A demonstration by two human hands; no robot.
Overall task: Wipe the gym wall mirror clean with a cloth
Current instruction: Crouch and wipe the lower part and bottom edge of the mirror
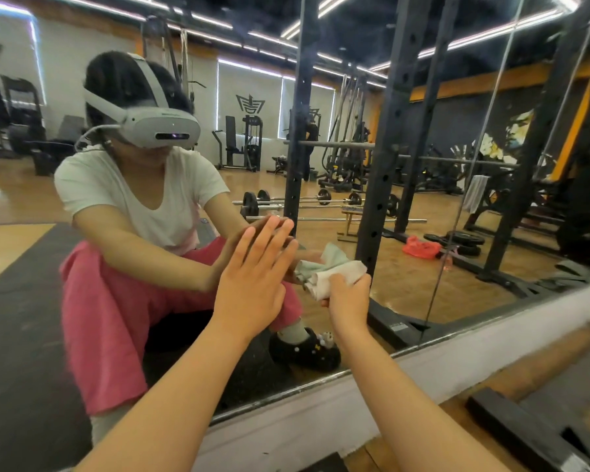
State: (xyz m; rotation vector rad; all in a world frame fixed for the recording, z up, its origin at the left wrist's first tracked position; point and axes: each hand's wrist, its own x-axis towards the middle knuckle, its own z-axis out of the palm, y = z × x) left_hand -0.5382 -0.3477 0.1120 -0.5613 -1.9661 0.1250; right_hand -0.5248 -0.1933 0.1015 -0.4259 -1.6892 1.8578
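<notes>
Low on the large gym wall mirror [423, 267] the left hand [252, 284] is laid flat, fingers slightly spread; beside it, a crumpled pale cloth [334, 272] is held against the glass, gripped by curled fingers of the right hand [349, 301].

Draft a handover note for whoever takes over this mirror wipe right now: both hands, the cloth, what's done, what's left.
Left hand: open, fingers straight, palm flat on the mirror.
Right hand: grips the bunched cloth, held at the glass low down, just right of the left hand.
Done: the picture does not show which areas have been wiped.
Left: probably most of the glass; work outward and upward from the cloth's spot.
</notes>
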